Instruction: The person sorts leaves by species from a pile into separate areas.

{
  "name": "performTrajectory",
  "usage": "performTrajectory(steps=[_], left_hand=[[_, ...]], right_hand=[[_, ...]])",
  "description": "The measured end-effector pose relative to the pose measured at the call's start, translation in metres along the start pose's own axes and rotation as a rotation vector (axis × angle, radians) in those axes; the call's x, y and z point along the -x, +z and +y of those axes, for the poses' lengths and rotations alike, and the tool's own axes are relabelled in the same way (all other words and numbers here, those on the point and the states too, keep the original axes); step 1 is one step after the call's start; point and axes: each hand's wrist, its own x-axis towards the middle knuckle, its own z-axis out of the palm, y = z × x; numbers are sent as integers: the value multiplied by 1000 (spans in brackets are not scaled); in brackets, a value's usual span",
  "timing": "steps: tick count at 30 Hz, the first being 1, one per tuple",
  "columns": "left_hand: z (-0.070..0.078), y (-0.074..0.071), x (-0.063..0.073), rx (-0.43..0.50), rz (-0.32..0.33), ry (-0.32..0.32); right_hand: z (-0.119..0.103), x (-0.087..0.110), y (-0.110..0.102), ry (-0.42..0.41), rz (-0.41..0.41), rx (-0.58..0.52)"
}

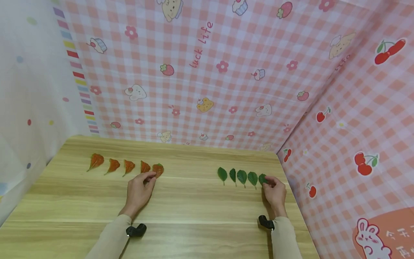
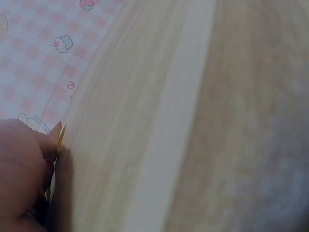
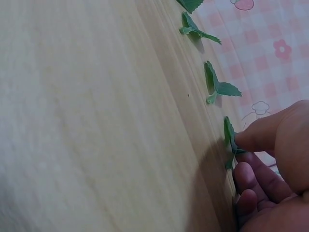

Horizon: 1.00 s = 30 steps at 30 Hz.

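Observation:
Toward the left of the table lies a row of several orange-red leaves (image 1: 96,161), their stems pointing toward me. At the row's right end my left hand (image 1: 139,190) pinches the last orange leaf (image 1: 158,168); in the left wrist view only a thin edge of that leaf (image 2: 60,137) shows past the fingers. Several green leaves (image 1: 241,177) form a second row on the right. My right hand (image 1: 275,193) pinches the rightmost green leaf (image 1: 262,178) between thumb and fingers. Seen from the right wrist, this leaf (image 3: 230,133) is folded along its midrib.
The wooden table (image 1: 194,205) ends at a pink checked cloth wall (image 1: 194,86) behind. Another pink checked cloth (image 1: 343,144) rises along the right edge, and a white dotted cloth (image 1: 29,90) hangs at the left. Both wrists carry a small black camera (image 1: 136,230).

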Motion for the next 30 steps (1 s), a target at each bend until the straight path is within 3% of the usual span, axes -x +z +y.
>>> performTrajectory(steps=[10, 18, 23, 27, 30], left_hand=[[0, 0, -2, 12, -7, -41], [-1, -2, -1, 42, -7, -65], [-3, -8, 1, 60, -21, -117], [-1, -17, 5, 92, -83, -164], [3, -27, 6, 112, -149, -160]], right_hand=[[1, -1, -2, 11, -29, -1], [1, 4, -2, 18, -63, -66], [-4, 10, -3, 13, -62, -89], [-9, 17, -2, -36, 4, -95], [-16, 25, 0, -102, 86, -103]])
